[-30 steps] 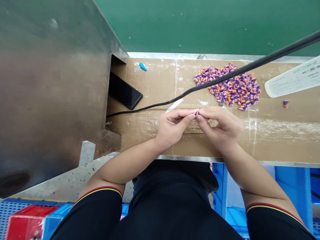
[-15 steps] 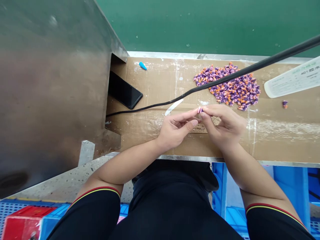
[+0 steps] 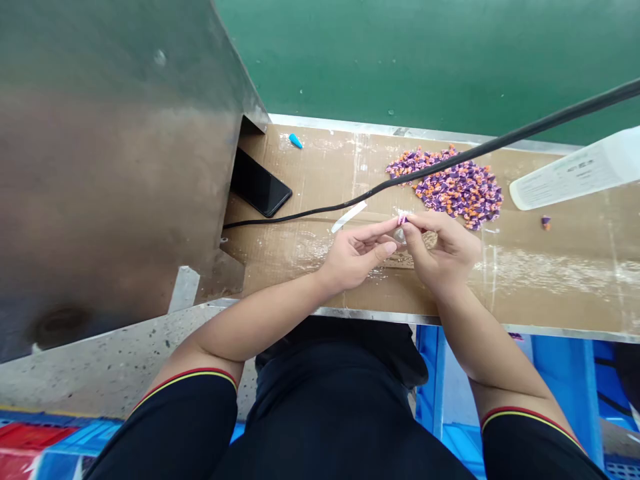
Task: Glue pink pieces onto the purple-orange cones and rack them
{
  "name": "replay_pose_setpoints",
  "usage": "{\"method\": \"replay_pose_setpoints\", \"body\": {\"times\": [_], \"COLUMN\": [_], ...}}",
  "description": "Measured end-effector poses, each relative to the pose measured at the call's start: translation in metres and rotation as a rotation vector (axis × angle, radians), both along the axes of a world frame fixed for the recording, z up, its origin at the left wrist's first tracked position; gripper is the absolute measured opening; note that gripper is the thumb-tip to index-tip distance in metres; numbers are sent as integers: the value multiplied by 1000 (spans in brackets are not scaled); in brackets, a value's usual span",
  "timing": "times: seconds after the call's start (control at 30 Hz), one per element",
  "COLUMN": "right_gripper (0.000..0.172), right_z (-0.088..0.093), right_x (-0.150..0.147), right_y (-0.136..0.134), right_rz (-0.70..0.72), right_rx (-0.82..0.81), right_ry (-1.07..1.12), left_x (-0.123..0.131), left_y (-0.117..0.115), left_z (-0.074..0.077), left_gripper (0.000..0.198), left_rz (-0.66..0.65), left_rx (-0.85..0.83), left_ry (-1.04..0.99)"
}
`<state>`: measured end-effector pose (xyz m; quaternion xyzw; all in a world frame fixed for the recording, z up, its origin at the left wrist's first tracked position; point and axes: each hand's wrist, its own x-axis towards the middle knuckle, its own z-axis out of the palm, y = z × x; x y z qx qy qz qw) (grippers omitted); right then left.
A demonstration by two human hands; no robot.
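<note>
My right hand (image 3: 445,250) pinches a small purple-and-pink piece (image 3: 403,219) between thumb and index finger. Its other fingers are curled behind and partly hidden. My left hand (image 3: 353,257) reaches in from the other side, index finger stretched out with the tip against the same piece. The left thumb stands apart from that finger. Something clear and shiny shows just below the piece, too small to name. Beyond my hands lies a heap of similar purple, pink and orange pieces (image 3: 463,193) on the cardboard.
A black cable (image 3: 367,195) crosses above the cardboard (image 3: 320,160). At left are a metal housing (image 3: 125,167), a phone (image 3: 260,183) and a blue cap (image 3: 295,141). A white strip (image 3: 349,217) lies nearby. To the right are a white bottle (image 3: 575,170) and a lone piece (image 3: 545,223).
The whole view has shifted slightly, with the heap and bottle now a little further left in it. Both hands keep nearly the same pose around the small piece.
</note>
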<state>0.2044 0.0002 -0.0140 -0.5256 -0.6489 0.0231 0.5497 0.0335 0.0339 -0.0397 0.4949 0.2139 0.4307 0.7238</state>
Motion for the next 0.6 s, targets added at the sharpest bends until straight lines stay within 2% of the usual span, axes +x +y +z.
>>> {"method": "replay_pose_setpoints", "body": {"times": [0.1,0.2,0.33,0.5,0.6], "right_gripper": [8,10,14,24,27], "right_z": [5,13,21,12,6], "right_x": [14,36,61,61,57], "right_y": [-1,-9,-32,-67,-85], "right_rz": [18,19,164,365,338], "right_rx": [-106,-221,-384,-531,-513], "right_ry": [-22,-133,-387,-684,-694], "left_x": [0,-2,-3,-2,-3], "left_y": [2,4,5,5,4], "left_z": [-4,-6,-6,-5,-5], "left_gripper": [54,54,49,42,39], "left_rz": [18,92,161,111,97], "left_rx": [98,164,223,266,309], "left_ry": [40,81,141,134,155]}}
